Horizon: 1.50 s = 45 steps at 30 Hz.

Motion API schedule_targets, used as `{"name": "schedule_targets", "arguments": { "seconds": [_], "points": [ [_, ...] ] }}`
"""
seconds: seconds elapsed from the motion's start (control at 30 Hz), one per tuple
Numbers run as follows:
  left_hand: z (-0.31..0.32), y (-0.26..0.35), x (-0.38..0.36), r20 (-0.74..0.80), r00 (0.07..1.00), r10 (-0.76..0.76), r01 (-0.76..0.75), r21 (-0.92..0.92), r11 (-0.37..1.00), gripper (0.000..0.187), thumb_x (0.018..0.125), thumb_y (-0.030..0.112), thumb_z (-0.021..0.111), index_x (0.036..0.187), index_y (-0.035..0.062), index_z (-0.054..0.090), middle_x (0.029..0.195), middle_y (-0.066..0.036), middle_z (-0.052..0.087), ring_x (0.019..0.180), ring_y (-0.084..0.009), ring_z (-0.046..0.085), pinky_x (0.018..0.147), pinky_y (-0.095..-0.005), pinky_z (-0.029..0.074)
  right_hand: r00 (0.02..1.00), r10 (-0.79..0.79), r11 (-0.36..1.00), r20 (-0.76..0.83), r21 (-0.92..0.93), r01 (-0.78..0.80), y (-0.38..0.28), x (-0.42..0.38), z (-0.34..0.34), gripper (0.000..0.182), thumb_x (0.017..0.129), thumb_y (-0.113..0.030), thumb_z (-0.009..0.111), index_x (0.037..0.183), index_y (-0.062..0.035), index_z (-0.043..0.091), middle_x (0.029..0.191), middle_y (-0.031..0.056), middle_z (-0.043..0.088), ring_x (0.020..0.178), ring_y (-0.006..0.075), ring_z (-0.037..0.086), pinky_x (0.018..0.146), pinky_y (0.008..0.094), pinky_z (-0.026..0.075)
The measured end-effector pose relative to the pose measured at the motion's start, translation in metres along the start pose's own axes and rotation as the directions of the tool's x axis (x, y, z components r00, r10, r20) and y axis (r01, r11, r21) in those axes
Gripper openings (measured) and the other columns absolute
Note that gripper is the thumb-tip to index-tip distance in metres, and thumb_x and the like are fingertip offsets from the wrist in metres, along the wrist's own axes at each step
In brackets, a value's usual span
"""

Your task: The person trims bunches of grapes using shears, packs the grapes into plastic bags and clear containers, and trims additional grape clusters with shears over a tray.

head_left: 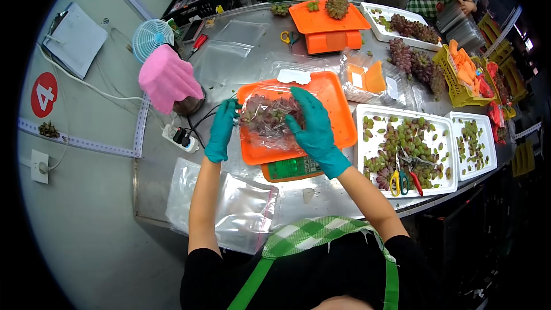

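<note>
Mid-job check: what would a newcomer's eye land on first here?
Likely the teal-gloved left hand and right hand at the clear-wrapped grapes on the orange tray, centre. Then the bright pink cloth, draped at left, and the large white tray of loose grapes, right.

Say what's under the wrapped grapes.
Beneath the grapes is an orange tray, with a green display showing past its near edge. The tray directly under the grapes is hidden.

Metal table (158, 181) | orange scales (332, 41) | white trays (359, 158) | clear bags (244, 206) | grapes, seemingly (427, 70)
</note>
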<state>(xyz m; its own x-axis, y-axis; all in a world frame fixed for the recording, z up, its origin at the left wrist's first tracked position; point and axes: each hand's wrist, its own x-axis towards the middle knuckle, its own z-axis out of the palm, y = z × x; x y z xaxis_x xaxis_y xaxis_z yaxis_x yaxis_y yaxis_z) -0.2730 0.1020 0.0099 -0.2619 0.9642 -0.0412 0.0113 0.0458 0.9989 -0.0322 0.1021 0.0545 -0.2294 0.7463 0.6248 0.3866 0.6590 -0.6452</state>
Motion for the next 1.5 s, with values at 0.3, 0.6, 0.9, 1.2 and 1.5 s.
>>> {"name": "schedule_targets", "arguments": {
  "seconds": [0.3,0.6,0.9,1.2,1.5],
  "points": [
    [0.003,0.018,-0.032,0.218,0.960,-0.175,0.173,0.028,0.985,0.016,0.087,0.026,0.045,0.089,0.0099,0.047,0.069,0.002,0.047,0.054,-0.0064,0.046,0.046,-0.0202,0.038,0.873,-0.035,0.948,0.486,-0.260,0.183,-0.027,0.037,0.053,0.051,0.064,-0.029,0.069,0.109,-0.0142,0.051,0.106,0.0095,0.050,0.094,0.0280,0.049,0.078,0.0388,0.038],
    [0.018,0.014,-0.040,0.383,0.896,-0.224,0.291,-0.126,0.948,0.007,0.084,0.014,0.048,0.085,0.0065,0.046,0.062,0.000,0.048,0.048,-0.0071,0.047,0.042,-0.0192,0.036,0.884,-0.008,0.768,0.467,-0.563,0.304,-0.019,0.022,0.044,0.043,0.063,-0.027,0.066,0.103,-0.0168,0.053,0.084,0.0070,0.050,0.076,0.0239,0.051,0.066,0.0384,0.038],
    [0.027,0.018,-0.052,0.359,0.907,-0.223,0.236,0.007,0.972,0.008,0.081,0.012,0.053,0.082,0.0061,0.047,0.058,0.000,0.050,0.043,-0.0069,0.048,0.038,-0.0187,0.037,0.871,-0.059,0.664,0.487,-0.633,0.398,-0.011,0.001,0.054,0.014,0.071,-0.016,0.053,0.085,-0.0130,0.055,0.083,0.0066,0.053,0.077,0.0224,0.053,0.064,0.0353,0.040],
    [0.044,0.005,-0.063,0.147,0.969,-0.200,0.205,-0.019,0.979,0.015,0.082,0.017,0.054,0.082,0.0060,0.044,0.053,-0.001,0.048,0.039,-0.0073,0.044,0.036,-0.0207,0.036,0.951,-0.092,0.995,0.296,0.071,0.074,0.008,0.042,-0.010,0.040,0.071,-0.019,0.064,0.107,-0.0072,0.051,0.107,0.0118,0.052,0.097,0.0284,0.050,0.083,0.0361,0.041],
    [0.079,0.021,-0.112,-0.022,0.870,0.493,-0.367,0.640,0.675,0.102,0.059,0.033,0.076,0.135,0.0059,0.013,0.130,-0.021,0.022,0.116,-0.0326,0.030,0.095,-0.0391,0.030,0.583,0.678,0.480,0.447,0.332,-0.812,0.127,0.070,-0.002,0.060,0.083,-0.052,0.042,0.110,0.0024,0.045,0.088,0.0136,0.057,0.073,0.0156,0.053,0.065,0.0273,0.044]
  ]
}}
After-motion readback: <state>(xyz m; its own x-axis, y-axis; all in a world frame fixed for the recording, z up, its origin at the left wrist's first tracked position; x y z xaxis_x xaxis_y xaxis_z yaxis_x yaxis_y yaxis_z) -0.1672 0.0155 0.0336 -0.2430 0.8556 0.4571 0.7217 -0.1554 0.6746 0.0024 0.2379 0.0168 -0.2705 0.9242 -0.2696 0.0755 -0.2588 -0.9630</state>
